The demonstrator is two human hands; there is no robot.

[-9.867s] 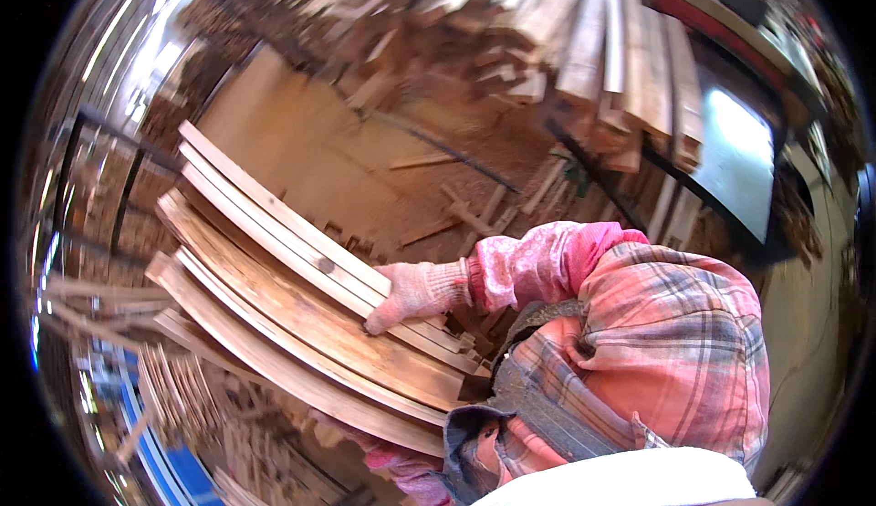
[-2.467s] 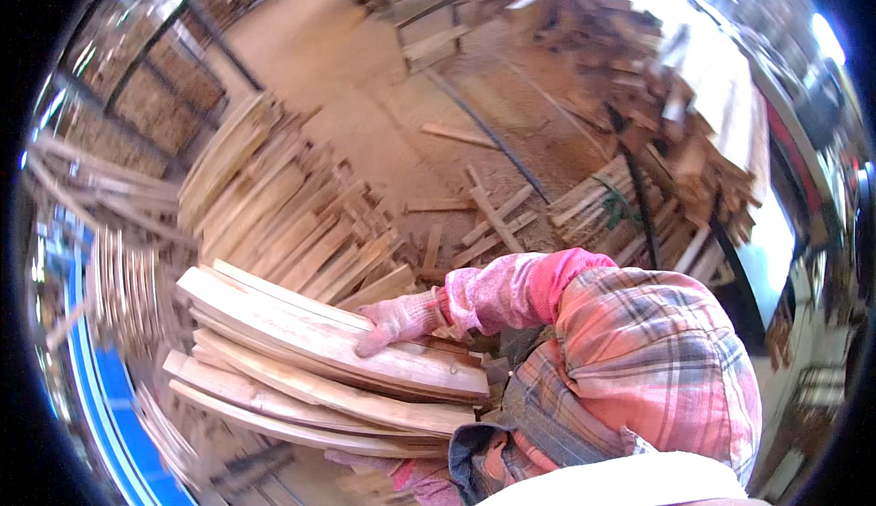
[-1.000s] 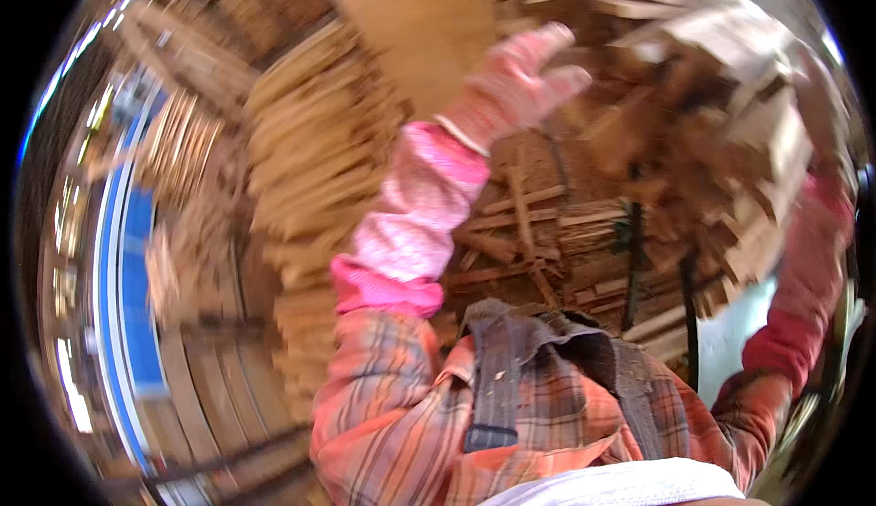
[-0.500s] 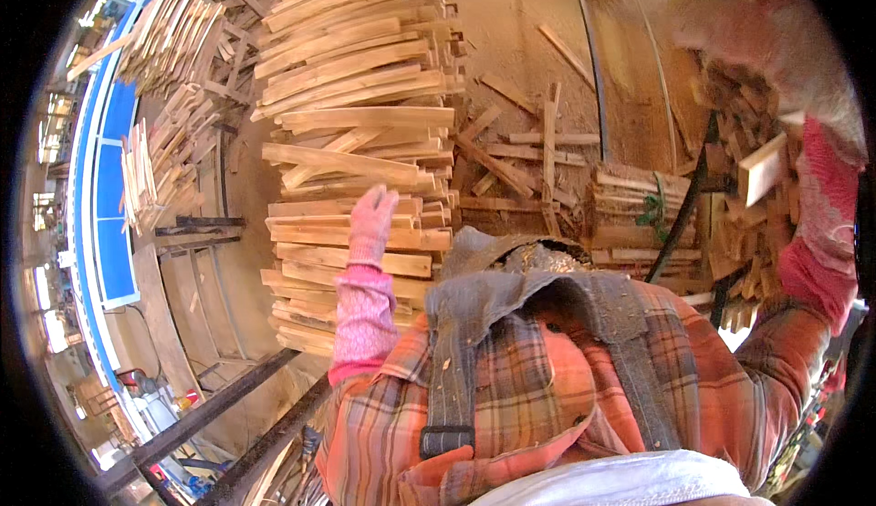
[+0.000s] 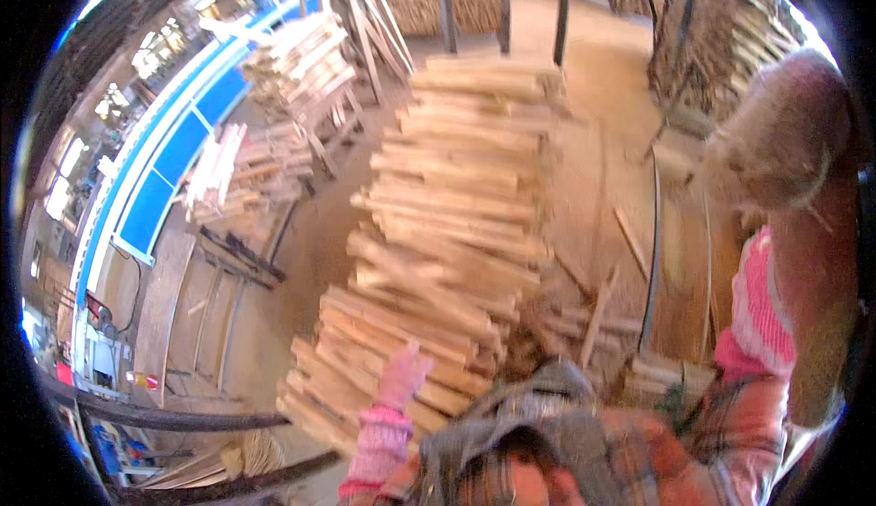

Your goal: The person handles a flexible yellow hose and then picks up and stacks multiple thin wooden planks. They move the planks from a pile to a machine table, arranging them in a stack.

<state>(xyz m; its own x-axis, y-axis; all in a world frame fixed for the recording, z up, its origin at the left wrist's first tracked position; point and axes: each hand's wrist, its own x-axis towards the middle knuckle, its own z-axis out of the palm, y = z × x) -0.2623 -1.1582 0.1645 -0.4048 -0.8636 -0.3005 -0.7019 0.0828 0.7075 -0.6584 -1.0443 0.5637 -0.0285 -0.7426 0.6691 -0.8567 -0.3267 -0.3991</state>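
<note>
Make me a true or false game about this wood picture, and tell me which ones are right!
1. The left hand is at the long pile of wood. True.
2. The right hand is down on that pile. False: the right hand is up near the picture's right edge.
3. The left sleeve is pink near the hand. True.
4. The blue panels are on the picture's right side. False: the blue panels are on the left.
5. The shirt is plain green. False: the shirt is checked, with orange and dark colors.
</note>
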